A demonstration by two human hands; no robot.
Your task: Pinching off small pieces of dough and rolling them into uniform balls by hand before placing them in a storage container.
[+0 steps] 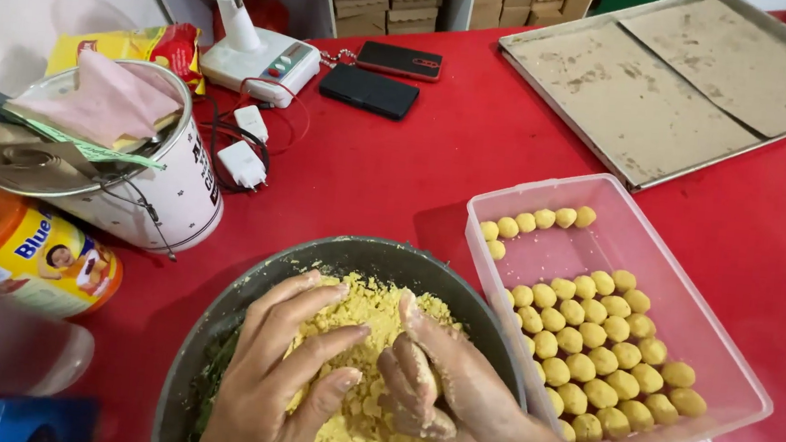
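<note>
A dark round bowl (364,253) at the bottom centre holds crumbly yellow dough (368,310). My left hand (284,365) lies flat on the dough, fingers spread and pressing into it. My right hand (441,379) is beside it, fingers curled around a lump of the same dough, coated in crumbs. Just right of the bowl stands a clear plastic container (642,245) with several small yellow dough balls (590,347) laid in rows.
A metal baking tray (680,80) with brown paper lies at the back right. Back left stand a white tin (177,195) with a pink cloth, a small fan (247,42), two phones (371,91), chargers (244,162) and an orange can (25,250).
</note>
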